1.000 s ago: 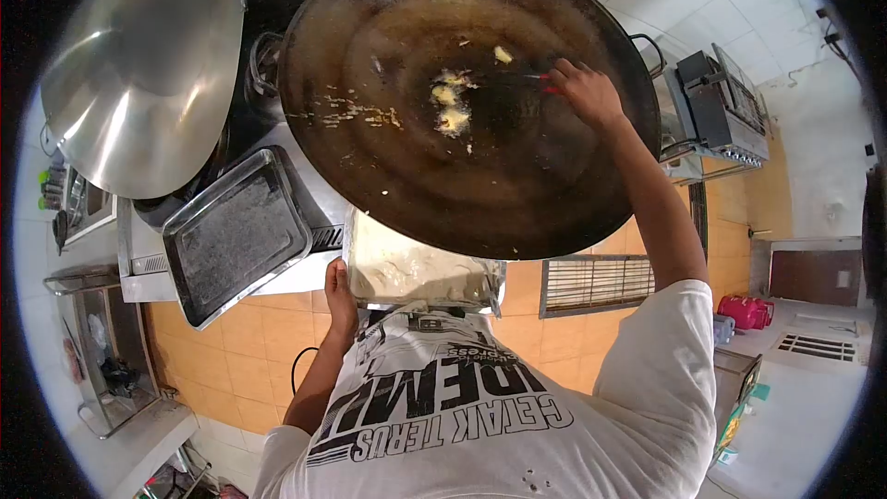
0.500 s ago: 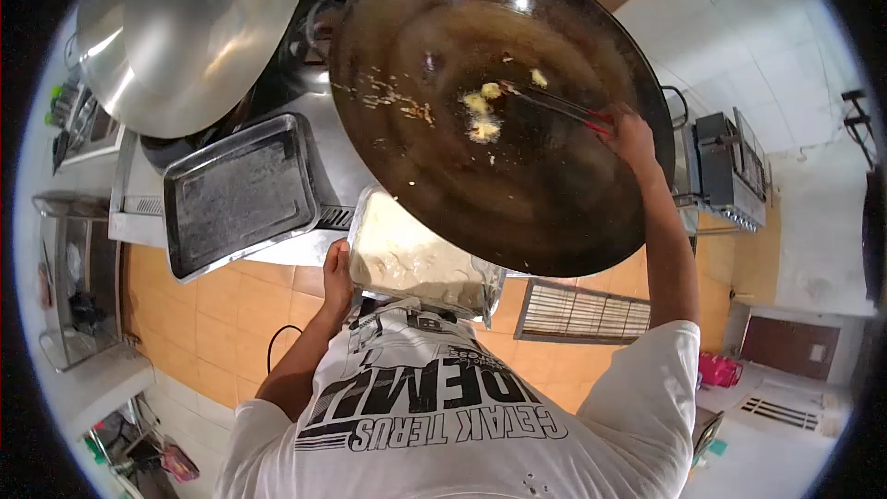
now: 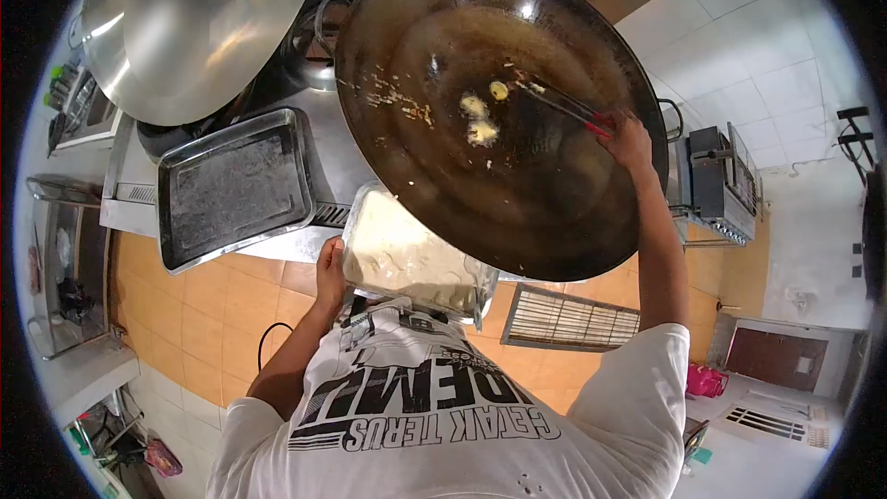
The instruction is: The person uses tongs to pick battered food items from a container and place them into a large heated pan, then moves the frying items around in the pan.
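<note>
My right hand is closed around the red handles of metal tongs, whose tips reach into a large dark wok. By the tips, several pale yellow pieces of food lie in the middle of the wok, with small crumbs to their left. My left hand grips the left edge of a tray of pale batter, held against my shirt below the wok. Something like a utensil handle sticks out at the tray's right end; its kind is hard to make out.
An empty-looking dark metal baking tray rests on the steel counter to the left. Behind it leans a big shiny metal lid or bowl. A floor grate lies below the wok, and a black appliance stands at right.
The tong tips have shifted slightly up and right, away from the yellow pieces. One piece near the tips is no longer where it was. My left hand keeps its hold on the batter tray.
</note>
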Action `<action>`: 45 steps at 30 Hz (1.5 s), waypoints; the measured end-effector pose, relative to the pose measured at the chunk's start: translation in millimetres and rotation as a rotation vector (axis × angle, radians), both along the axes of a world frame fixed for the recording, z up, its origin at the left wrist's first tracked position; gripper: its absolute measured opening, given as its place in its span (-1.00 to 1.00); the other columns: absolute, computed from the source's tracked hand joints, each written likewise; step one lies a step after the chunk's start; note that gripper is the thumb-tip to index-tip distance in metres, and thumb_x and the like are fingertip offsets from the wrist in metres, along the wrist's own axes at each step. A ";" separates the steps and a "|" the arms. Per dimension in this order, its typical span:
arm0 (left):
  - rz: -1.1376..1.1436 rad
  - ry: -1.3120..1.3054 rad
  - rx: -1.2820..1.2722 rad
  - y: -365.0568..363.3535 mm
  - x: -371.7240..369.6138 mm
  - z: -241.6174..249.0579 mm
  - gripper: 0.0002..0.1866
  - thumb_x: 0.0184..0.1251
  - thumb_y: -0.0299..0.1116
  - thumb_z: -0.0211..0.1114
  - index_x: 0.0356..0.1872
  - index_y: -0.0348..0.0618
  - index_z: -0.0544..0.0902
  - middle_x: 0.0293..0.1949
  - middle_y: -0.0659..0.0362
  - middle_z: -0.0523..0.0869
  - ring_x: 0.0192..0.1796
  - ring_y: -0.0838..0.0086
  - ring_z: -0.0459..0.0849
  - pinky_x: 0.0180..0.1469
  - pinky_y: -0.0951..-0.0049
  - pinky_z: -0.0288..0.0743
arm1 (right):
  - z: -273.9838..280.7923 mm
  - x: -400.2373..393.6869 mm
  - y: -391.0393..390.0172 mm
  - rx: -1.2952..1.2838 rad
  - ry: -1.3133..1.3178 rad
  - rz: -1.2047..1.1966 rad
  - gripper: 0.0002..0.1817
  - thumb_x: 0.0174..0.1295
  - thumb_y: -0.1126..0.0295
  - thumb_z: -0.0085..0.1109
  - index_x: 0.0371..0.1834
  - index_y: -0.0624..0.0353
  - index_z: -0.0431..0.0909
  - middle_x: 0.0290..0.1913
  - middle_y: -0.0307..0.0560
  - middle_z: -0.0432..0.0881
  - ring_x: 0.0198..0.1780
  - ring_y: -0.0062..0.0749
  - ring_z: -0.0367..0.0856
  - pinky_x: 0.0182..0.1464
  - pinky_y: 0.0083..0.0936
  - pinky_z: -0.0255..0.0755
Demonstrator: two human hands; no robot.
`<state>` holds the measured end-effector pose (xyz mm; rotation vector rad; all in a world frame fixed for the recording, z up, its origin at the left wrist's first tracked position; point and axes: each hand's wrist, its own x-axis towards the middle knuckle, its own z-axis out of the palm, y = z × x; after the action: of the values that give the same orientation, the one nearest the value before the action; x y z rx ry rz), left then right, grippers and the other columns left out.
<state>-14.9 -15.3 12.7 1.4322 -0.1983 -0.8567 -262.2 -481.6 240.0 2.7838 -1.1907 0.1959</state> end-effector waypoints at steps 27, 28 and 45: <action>-0.040 0.022 -0.032 1.4 0.8 1.5 -0.69 0.50 -0.16 -0.03 -0.09 -0.21 0.51 -0.24 0.28 0.56 -0.19 0.63 0.44 -0.08 0.59 0.35 | -18.8 27.6 12.9 -0.275 0.349 0.036 -0.40 -0.04 0.30 0.38 0.11 0.09 0.39 0.11 -0.06 0.39 -0.02 -0.07 0.58 -0.12 -0.28 0.57; -0.038 0.014 -0.029 0.9 0.6 2.6 -0.69 0.50 -0.16 -0.03 -0.09 -0.21 0.51 -0.24 0.28 0.56 -0.20 0.63 0.44 -0.08 0.59 0.35 | -20.8 30.1 11.8 -0.277 0.349 0.034 -0.42 -0.04 0.31 0.37 0.11 0.09 0.40 0.12 -0.06 0.39 -0.01 -0.07 0.57 -0.11 -0.28 0.57; -0.025 0.000 -0.023 0.5 2.8 -5.2 -0.72 0.49 -0.21 -0.02 -0.10 -0.21 0.52 -0.26 0.29 0.55 -0.21 0.62 0.44 -0.08 0.58 0.35 | -29.1 42.2 -12.5 -0.289 0.290 0.066 -0.69 0.11 0.30 0.24 -0.05 0.02 0.53 0.03 -0.15 0.49 -0.22 -0.10 0.66 -0.27 -0.24 0.57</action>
<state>-12.1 -14.9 7.4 1.4107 -0.2254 -0.8721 -220.1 -494.0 210.9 2.4951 -0.9217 -0.0290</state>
